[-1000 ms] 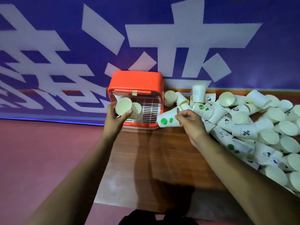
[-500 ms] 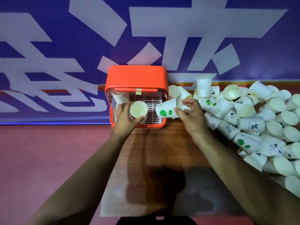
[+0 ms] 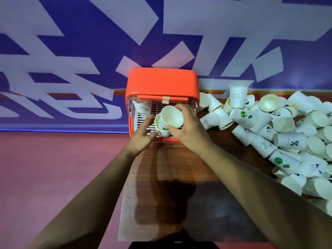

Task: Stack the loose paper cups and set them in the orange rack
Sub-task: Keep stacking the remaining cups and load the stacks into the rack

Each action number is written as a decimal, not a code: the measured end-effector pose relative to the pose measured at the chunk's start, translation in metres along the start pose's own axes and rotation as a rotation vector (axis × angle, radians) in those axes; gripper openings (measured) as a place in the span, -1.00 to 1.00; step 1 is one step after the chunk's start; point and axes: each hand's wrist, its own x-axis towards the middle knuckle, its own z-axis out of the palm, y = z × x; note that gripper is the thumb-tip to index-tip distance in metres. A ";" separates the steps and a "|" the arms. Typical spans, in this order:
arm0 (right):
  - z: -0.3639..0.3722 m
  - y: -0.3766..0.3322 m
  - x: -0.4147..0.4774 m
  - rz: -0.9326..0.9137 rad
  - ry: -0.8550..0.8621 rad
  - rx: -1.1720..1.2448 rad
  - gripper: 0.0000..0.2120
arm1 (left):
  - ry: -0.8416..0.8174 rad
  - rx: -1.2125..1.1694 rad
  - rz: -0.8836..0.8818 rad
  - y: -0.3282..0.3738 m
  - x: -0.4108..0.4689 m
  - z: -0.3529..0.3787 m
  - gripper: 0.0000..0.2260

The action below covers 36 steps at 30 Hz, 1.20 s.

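Both hands meet in front of the orange rack [image 3: 161,81] at the far edge of the wooden counter [image 3: 172,168]. The right hand [image 3: 188,130] has its fingers [image 3: 185,108] wrapped round a paper cup [image 3: 171,116], mouth tilted up toward the camera, base aimed down into the cup with a green print [image 3: 160,125] below. The left hand [image 3: 143,136] sits beside that lower cup with fingers spread loosely. A stack of cups [image 3: 142,107] lies inside the rack, left side. The loose cup pile [image 3: 280,133] sprawls right

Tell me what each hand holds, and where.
Right hand grips a paper cup by its side wall. Left hand steadies another cup beneath it.
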 end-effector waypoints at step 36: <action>0.083 0.062 0.046 0.487 -0.134 0.156 -0.65 | 0.188 -0.097 -0.082 -0.006 0.051 0.003 -0.61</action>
